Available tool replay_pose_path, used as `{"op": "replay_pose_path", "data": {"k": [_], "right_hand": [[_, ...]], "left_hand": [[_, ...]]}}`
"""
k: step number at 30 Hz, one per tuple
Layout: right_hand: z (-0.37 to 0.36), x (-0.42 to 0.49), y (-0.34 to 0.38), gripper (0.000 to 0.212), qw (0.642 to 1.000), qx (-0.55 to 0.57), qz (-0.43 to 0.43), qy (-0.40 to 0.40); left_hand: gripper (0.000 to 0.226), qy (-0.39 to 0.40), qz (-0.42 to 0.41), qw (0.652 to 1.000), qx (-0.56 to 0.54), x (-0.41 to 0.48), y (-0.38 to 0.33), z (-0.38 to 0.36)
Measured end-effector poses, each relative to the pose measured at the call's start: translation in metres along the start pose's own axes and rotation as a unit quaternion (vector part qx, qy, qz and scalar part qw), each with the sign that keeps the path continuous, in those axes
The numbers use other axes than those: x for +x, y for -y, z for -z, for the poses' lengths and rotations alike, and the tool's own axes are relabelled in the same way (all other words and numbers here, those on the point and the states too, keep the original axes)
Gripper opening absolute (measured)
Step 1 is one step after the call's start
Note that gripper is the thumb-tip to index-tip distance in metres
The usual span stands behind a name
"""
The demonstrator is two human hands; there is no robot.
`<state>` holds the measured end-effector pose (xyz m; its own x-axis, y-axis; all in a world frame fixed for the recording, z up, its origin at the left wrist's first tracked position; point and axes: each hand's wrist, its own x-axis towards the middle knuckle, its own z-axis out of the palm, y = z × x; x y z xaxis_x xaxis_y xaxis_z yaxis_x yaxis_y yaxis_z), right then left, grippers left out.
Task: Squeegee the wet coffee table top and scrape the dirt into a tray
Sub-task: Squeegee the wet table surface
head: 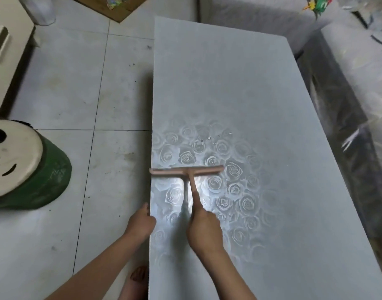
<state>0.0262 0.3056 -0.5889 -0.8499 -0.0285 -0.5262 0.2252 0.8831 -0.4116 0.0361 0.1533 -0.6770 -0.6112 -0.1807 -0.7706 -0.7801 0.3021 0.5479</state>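
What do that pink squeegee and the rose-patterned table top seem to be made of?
The squeegee looks like matte pink plastic, moulded as one T; its blade edge is too blurred to judge. The coffee table top seems glass or glossy laminate with printed roses: its wet patch mirrors the handle.

the right hand (204, 230) gripped a pink plastic squeegee (186, 171) on the grey rose-patterned bench (261, 105); the left hand (141, 223) curled at its edge.

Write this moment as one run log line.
stage: squeegeeing | right hand: grips squeegee handle | blade: on table top, at left edge | left hand: beside table edge, grip unclear
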Motion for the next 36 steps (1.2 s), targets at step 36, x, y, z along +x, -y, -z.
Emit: {"op": "replay_pose_path", "data": {"k": [36], "right_hand": [[-0.003, -0.207, -0.18, 0.049, 0.992, 0.066, -0.09, -0.051]], "left_hand": [[0.062, 0.025, -0.186, 0.884, 0.428, -0.096, -0.006, -0.069]]}}
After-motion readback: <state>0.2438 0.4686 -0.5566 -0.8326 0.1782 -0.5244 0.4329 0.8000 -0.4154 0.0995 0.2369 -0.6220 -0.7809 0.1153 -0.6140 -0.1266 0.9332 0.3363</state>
